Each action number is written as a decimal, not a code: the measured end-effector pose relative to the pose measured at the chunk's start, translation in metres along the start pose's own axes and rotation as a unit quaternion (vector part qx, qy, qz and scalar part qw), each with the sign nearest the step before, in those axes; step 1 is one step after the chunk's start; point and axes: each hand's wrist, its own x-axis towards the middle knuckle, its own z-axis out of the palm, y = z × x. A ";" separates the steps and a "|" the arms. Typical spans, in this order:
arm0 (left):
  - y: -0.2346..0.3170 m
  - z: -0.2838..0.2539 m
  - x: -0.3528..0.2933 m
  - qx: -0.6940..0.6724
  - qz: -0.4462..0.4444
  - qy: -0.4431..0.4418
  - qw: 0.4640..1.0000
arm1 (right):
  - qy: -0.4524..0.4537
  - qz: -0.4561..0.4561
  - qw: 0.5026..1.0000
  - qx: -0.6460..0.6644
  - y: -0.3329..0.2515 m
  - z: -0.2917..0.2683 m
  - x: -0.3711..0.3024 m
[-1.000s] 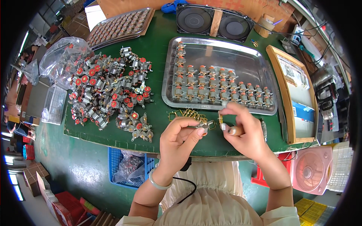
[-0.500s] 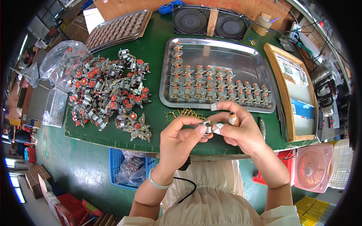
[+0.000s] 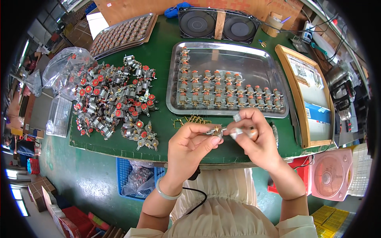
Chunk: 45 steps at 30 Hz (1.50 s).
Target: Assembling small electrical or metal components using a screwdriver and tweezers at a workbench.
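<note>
My left hand pinches a small silver motor-like part with metal tabs between thumb and fingers, above the table's near edge. Close beside it, my right hand is curled, its fingers partly smeared by motion. White wrapping covers some of its fingertips. A rounded brownish end shows among those fingers; what it belongs to cannot be made out. Just beyond the hands lie several brass-coloured frames. Behind them a metal tray bears rows of similar parts with orange-red tops.
A big heap of loose parts covers the table's left, beside a clear plastic bag. Another filled tray lies behind. Two black fans stand at the back. A wooden-framed case flanks the tray's right. A blue crate sits below.
My right hand has drawn slightly away from the part, and its fingers have shifted. My left hand keeps hold of the part, which shows turned a little.
</note>
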 end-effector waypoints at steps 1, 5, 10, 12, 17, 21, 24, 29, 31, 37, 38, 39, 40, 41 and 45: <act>0.000 -0.002 0.000 0.000 0.000 0.000 1.000 | -0.007 -0.011 0.997 -0.073 -0.006 -0.004 -0.001; 0.004 -0.002 0.004 -0.031 -0.052 0.021 0.998 | 0.008 -0.016 0.972 -0.235 -0.015 -0.022 -0.005; -0.001 0.000 0.002 -0.070 -0.065 0.046 0.994 | 0.014 0.072 0.993 0.094 -0.003 -0.019 -0.021; -0.002 0.005 0.004 -0.168 -0.084 0.079 0.979 | 0.028 0.001 0.990 0.137 0.001 0.000 -0.026; -0.005 0.010 0.006 -0.245 -0.081 0.098 0.961 | 0.051 -0.220 0.955 -0.192 0.025 0.004 -0.026; -0.008 0.013 0.007 -0.258 -0.065 0.117 0.957 | 0.105 -0.255 0.935 -0.223 0.031 0.014 -0.026; -0.008 0.016 0.007 -0.241 -0.060 0.139 0.959 | 0.106 -0.255 0.926 -0.258 0.027 0.014 -0.029; -0.011 0.018 0.007 -0.230 -0.033 0.143 0.962 | 0.105 -0.244 0.927 -0.263 0.024 0.012 -0.030; -0.012 0.018 0.007 -0.222 -0.016 0.145 0.964 | 0.018 0.155 0.969 0.190 0.018 0.005 -0.036; -0.009 0.023 0.007 -0.182 0.013 0.163 0.970 | 0.111 -0.273 0.908 -0.297 0.031 0.012 -0.021; -0.010 0.022 0.007 -0.186 0.013 0.164 0.969 | 0.125 -0.314 0.880 -0.334 0.033 0.012 -0.020; -0.011 0.022 0.008 -0.190 0.012 0.164 0.968 | 0.126 -0.314 0.880 -0.334 0.029 0.012 -0.023; -0.011 0.021 0.007 -0.190 0.013 0.165 0.968 | 0.075 -0.107 0.979 -0.153 0.023 0.012 -0.028; -0.011 0.020 0.007 -0.191 0.019 0.167 0.967 | 0.017 0.109 0.993 0.040 0.020 0.011 -0.032; -0.011 0.018 0.005 -0.197 0.038 0.164 0.966 | -0.089 0.185 0.919 0.336 0.024 0.005 -0.025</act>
